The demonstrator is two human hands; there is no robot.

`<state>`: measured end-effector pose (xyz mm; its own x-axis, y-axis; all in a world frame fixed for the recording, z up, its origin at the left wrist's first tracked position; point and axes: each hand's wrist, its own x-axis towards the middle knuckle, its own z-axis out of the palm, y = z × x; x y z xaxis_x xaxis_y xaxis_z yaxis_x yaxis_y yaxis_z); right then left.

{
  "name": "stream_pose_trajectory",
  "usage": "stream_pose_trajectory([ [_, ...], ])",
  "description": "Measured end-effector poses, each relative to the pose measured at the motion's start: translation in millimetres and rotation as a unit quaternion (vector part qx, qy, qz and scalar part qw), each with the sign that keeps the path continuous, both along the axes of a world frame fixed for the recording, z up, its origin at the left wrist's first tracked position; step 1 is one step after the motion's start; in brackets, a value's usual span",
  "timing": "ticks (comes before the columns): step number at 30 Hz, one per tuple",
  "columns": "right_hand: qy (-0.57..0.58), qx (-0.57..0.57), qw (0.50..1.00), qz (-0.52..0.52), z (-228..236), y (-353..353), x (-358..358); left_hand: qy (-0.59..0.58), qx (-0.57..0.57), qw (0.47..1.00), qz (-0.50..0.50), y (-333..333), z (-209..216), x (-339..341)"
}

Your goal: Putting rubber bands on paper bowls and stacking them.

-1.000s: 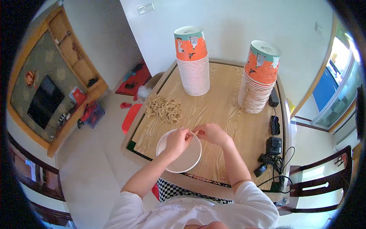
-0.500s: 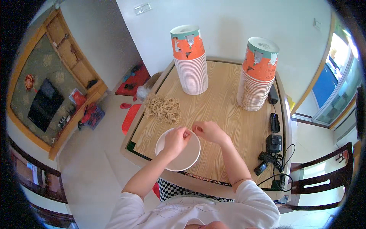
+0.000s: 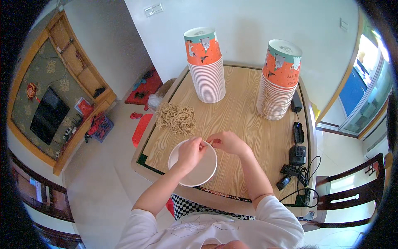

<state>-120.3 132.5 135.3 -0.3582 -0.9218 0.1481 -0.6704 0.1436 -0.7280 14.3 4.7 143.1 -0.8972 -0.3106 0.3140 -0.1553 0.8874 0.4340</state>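
A white paper bucket stands mouth up by the table's near edge. My left hand reaches over its mouth, fingers pinched near the far right rim. Just beyond that rim, my right hand is closed too, its fingertips almost meeting the left ones. A small pale bit shows between the fingertips, too small to name. Past the bucket lies a tangled heap of beige cords. Two tall stacks of upturned paper buckets rise at the back, the left stack with plain white rims, the right stack with brownish strands among its rims.
Along the table's right side lie a black power adapter, a tangled black cable and other small black devices. A dark wooden chair stands to the right. The wooden tabletop has a raised dark border. A wall rises behind it.
My hands stay at the bucket's far right rim. The right fingertips have shifted slightly left, toward the left ones. The bucket and stacks look the same, with a slight shift of the view.
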Motion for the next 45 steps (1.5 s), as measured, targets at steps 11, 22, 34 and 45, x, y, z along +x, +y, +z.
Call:
stream_pose_trajectory([
  [11, 0.037, 0.008, 0.999, -0.015, -8.4, -11.2, 3.2, 0.000, -0.005, 1.000, 0.002, 0.2, -0.8, -0.3],
  [22, 0.016, -0.013, 1.000, -0.018, -11.5, -10.0, 2.4, -0.003, -0.001, 1.000, 0.011, 0.6, -2.8, -2.7],
  [34, -0.093, -0.007, 0.994, -0.053, -14.5, -14.8, 4.7, 0.040, -0.129, 0.989, -0.052, -22.5, 5.9, 1.7],
  [45, -0.065, -0.009, 0.995, -0.074, -4.1, -9.9, 5.6, -0.107, 0.066, 0.990, -0.058, -22.7, 17.4, 9.6],
])
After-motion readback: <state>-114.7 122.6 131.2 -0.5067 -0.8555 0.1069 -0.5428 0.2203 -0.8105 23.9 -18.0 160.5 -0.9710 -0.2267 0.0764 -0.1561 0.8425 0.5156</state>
